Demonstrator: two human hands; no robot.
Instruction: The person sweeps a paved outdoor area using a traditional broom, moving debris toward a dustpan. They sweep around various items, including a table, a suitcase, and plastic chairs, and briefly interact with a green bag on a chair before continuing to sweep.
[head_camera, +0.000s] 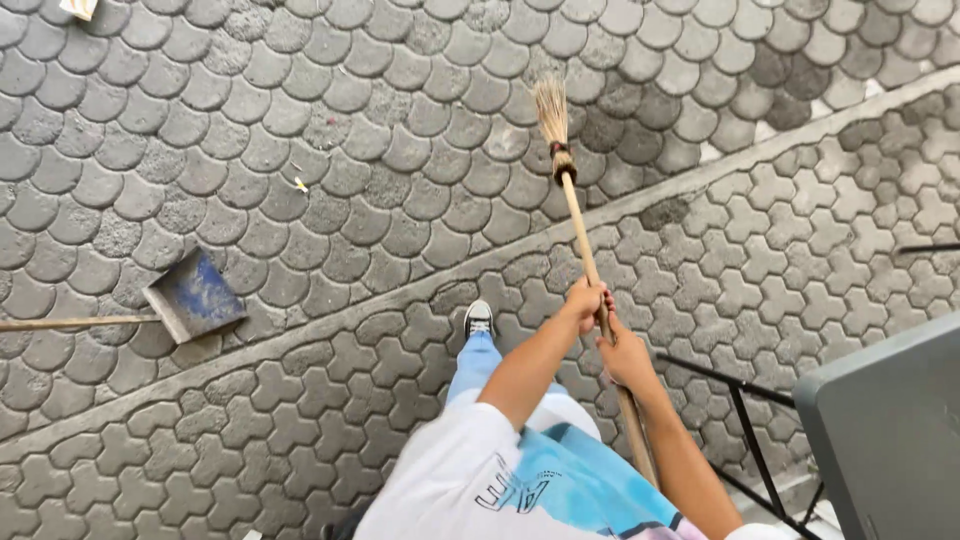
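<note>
Long wooden-handled straw broom (578, 215), light, stiff, bristles flexible, centre frame; clenched mid-shaft by left hand (586, 303) above right hand (626, 357); best gripped there.

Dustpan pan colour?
Blue, scuffed and dusty, with a grey metal rim; the dustpan shows in the head view, lying on the paving at left.

Both hands on broom (585, 235) handle, left hand (586, 303) just ahead of right hand (626, 357), touching. Broom head on paving (300, 90) well ahead of hands. Dustpan (195, 297) lies far left of hands, handle running left. Shoe (479, 318) just left of hands. Railing (750, 420) and panel (890, 430) right of hands.
</note>
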